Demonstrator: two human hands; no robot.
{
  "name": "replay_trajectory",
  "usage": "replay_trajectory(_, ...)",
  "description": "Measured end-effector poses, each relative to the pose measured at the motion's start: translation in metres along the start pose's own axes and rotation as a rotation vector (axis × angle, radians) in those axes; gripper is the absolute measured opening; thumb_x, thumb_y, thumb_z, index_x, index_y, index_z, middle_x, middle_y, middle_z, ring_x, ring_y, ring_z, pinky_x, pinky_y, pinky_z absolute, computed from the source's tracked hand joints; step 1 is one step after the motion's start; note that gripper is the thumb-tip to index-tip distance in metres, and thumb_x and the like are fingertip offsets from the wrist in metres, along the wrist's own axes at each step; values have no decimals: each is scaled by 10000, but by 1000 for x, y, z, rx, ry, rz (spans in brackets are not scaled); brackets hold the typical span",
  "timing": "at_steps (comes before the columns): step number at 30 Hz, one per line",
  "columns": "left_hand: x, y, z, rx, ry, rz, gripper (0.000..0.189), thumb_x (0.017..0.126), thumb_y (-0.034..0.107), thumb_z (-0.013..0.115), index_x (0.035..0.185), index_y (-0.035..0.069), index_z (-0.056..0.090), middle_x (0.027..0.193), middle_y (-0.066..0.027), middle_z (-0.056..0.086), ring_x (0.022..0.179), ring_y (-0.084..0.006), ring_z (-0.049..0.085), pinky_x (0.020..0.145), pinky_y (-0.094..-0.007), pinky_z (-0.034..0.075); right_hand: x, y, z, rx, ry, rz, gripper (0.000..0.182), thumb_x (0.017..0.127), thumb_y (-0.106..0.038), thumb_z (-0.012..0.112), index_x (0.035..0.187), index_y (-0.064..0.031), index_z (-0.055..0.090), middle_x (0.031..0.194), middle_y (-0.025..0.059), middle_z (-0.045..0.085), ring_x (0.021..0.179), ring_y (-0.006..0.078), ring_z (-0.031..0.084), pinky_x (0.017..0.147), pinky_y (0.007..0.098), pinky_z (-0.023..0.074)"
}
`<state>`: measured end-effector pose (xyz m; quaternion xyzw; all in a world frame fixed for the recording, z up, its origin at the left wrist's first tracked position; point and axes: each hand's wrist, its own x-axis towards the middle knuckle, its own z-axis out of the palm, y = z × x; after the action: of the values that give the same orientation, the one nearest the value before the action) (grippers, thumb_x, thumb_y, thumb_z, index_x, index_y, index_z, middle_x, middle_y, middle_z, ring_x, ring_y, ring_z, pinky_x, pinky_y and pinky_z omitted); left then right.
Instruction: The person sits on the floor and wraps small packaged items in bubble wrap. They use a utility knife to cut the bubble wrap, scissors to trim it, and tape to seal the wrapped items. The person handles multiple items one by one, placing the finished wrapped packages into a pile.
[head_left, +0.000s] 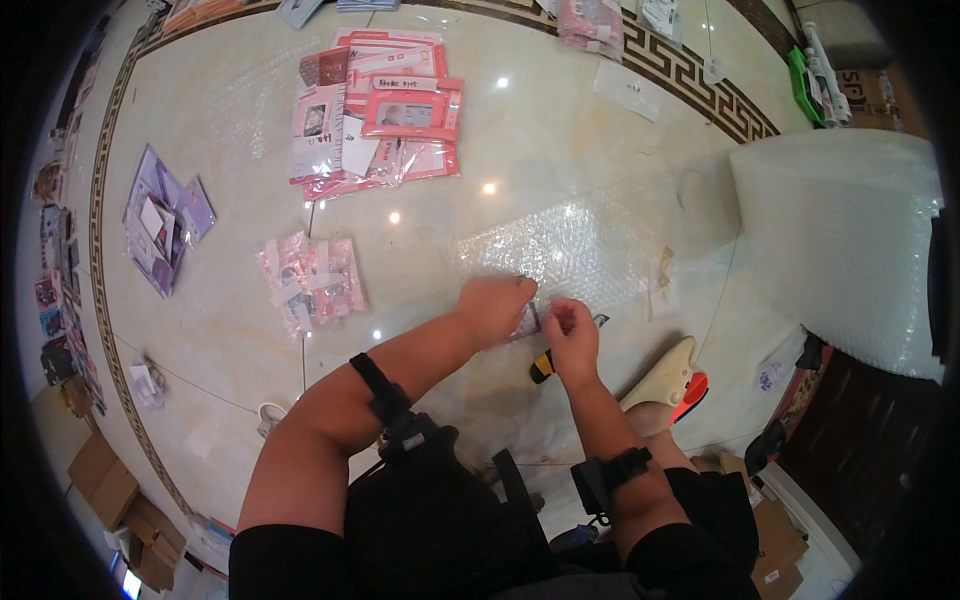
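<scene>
My left hand (498, 307) is closed on a small, partly hidden packet (527, 322) in clear wrapping. Close by on its right, my right hand (571, 330) has its fingers curled near the packet's edge; whether they grip anything is unclear. A sheet of bubble wrap (559, 244) lies flat on the tiled floor just beyond both hands. Partly under my right hand is a yellow and black utility knife (541, 367). Several pink packets wrapped in bubble wrap (311, 281) lie to the left.
A large roll of bubble wrap (832, 240) stands at the right. Pink printed packets (382, 112) are piled farther off, with purple packets (161, 225) at the left. A cream slipper (664, 379) is on my right foot. Cardboard boxes (105, 480) stand at the lower left.
</scene>
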<state>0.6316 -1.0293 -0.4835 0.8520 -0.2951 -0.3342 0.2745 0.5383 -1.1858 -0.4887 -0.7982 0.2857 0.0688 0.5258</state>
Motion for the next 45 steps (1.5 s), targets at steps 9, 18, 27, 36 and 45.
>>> replay_trajectory(9, 2, 4, -22, 206, 115, 68, 635, 650, 270, 768, 1199, 133, 479, 1163, -98, 511, 1045, -288, 547, 837, -435, 450, -44, 47, -31, -204, 291, 300, 507, 669, -255, 820, 906, 10, 459, 791, 71, 494, 709, 159, 471, 652, 313, 437)
replay_trajectory(18, 27, 2, -28, 286, 15, 228, 602, 572, 224, 807, 1105, 93, 560, 1152, -67, 487, 1041, -240, 518, 839, -376, 431, -37, 27, -12, -332, 253, 272, 530, 688, -208, 753, 1021, 55, 435, 849, 106, 517, 758, 184, 533, 705, 323, 475)
replay_trajectory(27, 12, 7, -63, 318, 23, 286, 457, 608, 368, 795, 946, 91, 662, 1015, -35, 522, 1023, -227, 519, 849, -364, 396, -40, -28, -26, 270, 234, 149, 417, 778, -58, 519, 1170, 11, 396, 873, 79, 506, 741, 140, 515, 624, 302, 496)
replay_trajectory(36, 14, -17, -37, 262, 76, 109, 833, 620, 361, 796, 1292, 36, 426, 1445, -133, 300, 1156, -273, 481, 958, -392, 403, 32, -77, -4, -479, -146, -194, 345, 859, -146, 544, 1164, -8, 458, 968, 233, 579, 881, 398, 578, 755, 446, 469)
replay_trajectory(45, 14, -24, -32, 159, 116, 49, 965, 588, 336, 818, 1340, -48, 350, 1468, -169, 229, 1214, -294, 432, 1010, -397, 377, 53, -94, 22, -743, -197, -189, 284, 851, -131, 535, 1098, -15, 459, 944, 242, 589, 882, 423, 570, 731, 486, 466)
